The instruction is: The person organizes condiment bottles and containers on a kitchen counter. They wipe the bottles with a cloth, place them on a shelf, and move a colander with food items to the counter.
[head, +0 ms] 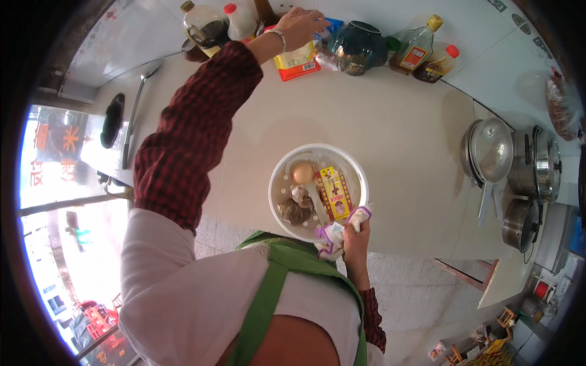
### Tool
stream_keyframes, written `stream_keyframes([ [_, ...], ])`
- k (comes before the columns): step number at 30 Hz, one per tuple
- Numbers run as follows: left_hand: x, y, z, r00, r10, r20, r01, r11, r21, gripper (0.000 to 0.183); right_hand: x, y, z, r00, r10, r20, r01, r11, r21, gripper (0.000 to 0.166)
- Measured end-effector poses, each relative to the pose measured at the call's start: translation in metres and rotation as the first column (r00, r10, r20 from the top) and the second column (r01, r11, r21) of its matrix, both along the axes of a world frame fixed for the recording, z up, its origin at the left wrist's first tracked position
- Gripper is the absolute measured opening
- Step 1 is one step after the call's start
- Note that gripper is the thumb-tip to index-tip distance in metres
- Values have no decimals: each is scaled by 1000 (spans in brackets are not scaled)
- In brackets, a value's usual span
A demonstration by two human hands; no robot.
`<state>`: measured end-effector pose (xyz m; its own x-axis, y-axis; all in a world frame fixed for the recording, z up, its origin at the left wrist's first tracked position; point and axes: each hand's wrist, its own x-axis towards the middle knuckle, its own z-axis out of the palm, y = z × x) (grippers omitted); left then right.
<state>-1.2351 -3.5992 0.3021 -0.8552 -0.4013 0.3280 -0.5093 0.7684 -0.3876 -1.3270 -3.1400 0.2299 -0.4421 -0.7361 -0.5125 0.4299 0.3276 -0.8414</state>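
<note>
My left hand (300, 28), with a bracelet at the wrist, reaches to the back of the counter over seasoning packets, beside a blue packet (335, 25). Whether its fingers grip anything is hidden. A yellow and red packet (296, 61) lies below it. My right hand (355, 239) grips a white cloth with purple edging (334, 235) at the near right rim of a round white plastic basket (364, 176). Inside the basket are a brown egg (303, 173), a knotted plastic bag of brown contents (295, 211), a yellow and red packet (335, 193) and a pale ladle-like utensil (319, 201).
Bottles (208, 27) stand back left, more bottles (419, 45) back right, with a dark glass jar (357, 45) between. Metal strainers (491, 151) and pots (524, 164) sit right. A long-handled metal utensil (133, 119) and a dark oval object (112, 121) lie left.
</note>
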Motion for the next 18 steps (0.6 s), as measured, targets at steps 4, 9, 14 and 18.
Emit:
stream_keyframes([
  [4,13,97,26,972,-210,-104,229,941,248,11,0,0,-13,998,-53,45,54,998,-25,26],
  [9,67,160,-1,877,-317,-360,424,864,271,10,0,-4,-8,999,-11,46,12,1000,-14,30],
  [14,118,134,-41,753,596,-278,-131,550,825,19,4,-8,-9,989,-79,121,89,993,-79,26],
  [18,108,95,-98,474,877,-80,-14,98,995,41,6,-8,-8,994,-69,85,75,995,-69,30],
])
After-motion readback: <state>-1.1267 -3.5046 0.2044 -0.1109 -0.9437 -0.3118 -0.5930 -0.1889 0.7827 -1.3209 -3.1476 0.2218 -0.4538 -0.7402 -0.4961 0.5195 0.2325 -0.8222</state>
